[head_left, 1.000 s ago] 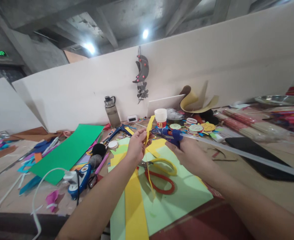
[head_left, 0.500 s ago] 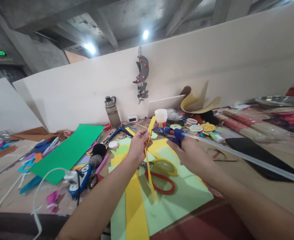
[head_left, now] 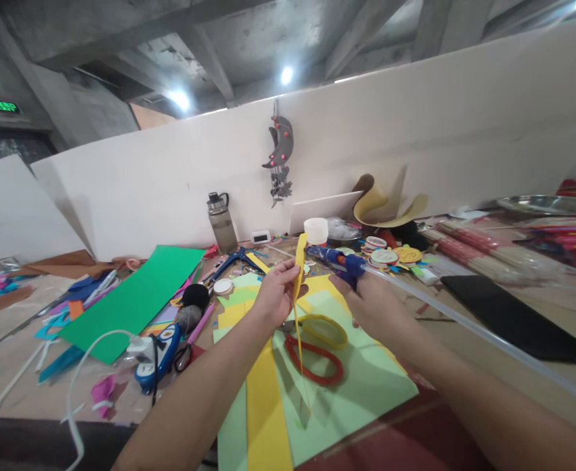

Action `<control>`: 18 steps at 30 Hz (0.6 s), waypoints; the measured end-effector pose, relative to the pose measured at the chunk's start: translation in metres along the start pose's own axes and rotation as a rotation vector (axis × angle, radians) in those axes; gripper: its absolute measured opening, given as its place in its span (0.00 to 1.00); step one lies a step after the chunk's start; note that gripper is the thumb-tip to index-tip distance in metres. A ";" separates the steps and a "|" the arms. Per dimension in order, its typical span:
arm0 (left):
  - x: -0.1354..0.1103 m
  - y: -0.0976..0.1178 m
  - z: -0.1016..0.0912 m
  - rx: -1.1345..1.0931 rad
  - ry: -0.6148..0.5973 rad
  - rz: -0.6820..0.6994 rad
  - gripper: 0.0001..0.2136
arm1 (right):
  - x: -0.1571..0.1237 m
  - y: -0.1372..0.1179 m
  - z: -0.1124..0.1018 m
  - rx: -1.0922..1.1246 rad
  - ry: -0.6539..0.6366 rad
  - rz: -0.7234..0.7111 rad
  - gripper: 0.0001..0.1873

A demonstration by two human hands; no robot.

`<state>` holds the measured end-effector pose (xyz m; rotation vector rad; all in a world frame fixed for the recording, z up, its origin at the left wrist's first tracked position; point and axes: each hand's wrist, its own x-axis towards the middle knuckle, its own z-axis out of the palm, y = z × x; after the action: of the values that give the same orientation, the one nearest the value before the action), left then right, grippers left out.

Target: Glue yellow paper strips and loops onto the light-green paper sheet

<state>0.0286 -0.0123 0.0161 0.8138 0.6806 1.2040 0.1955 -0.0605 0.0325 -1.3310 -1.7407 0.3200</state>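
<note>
Pinched in my left hand [head_left: 278, 293] is a narrow yellow strip [head_left: 301, 252], its upper end raised and its tail hanging down. My right hand [head_left: 363, 299] is wrapped round a blue glue gun [head_left: 339, 258], with a long clear glue stick [head_left: 429, 297] sticking out of its back. The gun's nozzle points left, close to the strip's upper part; whether they touch I cannot tell. Below my hands, scissors with a red and a yellow handle loop [head_left: 320, 376] lie on light green sheets [head_left: 351, 412]. A wide yellow strip [head_left: 268, 418] lies on the sheets too.
To the left are a green sheet [head_left: 138, 304], a blue power strip [head_left: 157, 360] with a white cable, and black and grey yarn balls [head_left: 195, 296]. A bottle [head_left: 222, 226] and a white cup [head_left: 316, 230] stand at the back. A black slab [head_left: 513, 317] lies on the right.
The yellow strip has turned in my left hand, its hanging tail swinging slightly right. The glue gun stays beside its upper end. The camera view has tilted a little.
</note>
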 end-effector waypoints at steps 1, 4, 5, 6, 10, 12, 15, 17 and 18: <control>0.000 0.000 0.000 0.004 0.017 0.009 0.11 | 0.001 0.000 0.000 0.007 -0.011 -0.002 0.14; 0.002 -0.001 -0.001 0.024 0.056 0.034 0.12 | 0.003 0.000 0.001 0.042 -0.051 -0.021 0.16; 0.002 -0.002 -0.001 0.035 0.056 0.039 0.12 | 0.003 0.000 0.001 0.052 -0.059 -0.025 0.16; 0.002 -0.002 -0.001 0.046 0.051 0.044 0.12 | 0.003 0.000 0.002 0.054 -0.059 -0.025 0.16; 0.001 -0.005 0.001 0.067 0.031 0.054 0.15 | 0.001 0.001 0.004 -0.004 -0.015 0.017 0.16; 0.000 -0.005 0.002 0.059 0.027 0.047 0.16 | 0.001 0.001 0.004 -0.036 0.000 0.031 0.15; 0.000 -0.005 0.001 0.044 0.022 0.040 0.15 | 0.000 -0.002 0.002 -0.048 -0.016 0.020 0.14; 0.002 -0.004 -0.001 0.037 0.023 0.044 0.14 | 0.000 -0.005 0.001 -0.039 -0.041 0.000 0.13; 0.002 -0.004 -0.002 0.037 0.026 0.048 0.14 | 0.000 -0.006 0.000 -0.035 -0.055 -0.009 0.13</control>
<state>0.0293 -0.0101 0.0119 0.8506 0.7102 1.2500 0.1916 -0.0623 0.0363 -1.3500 -1.8046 0.3253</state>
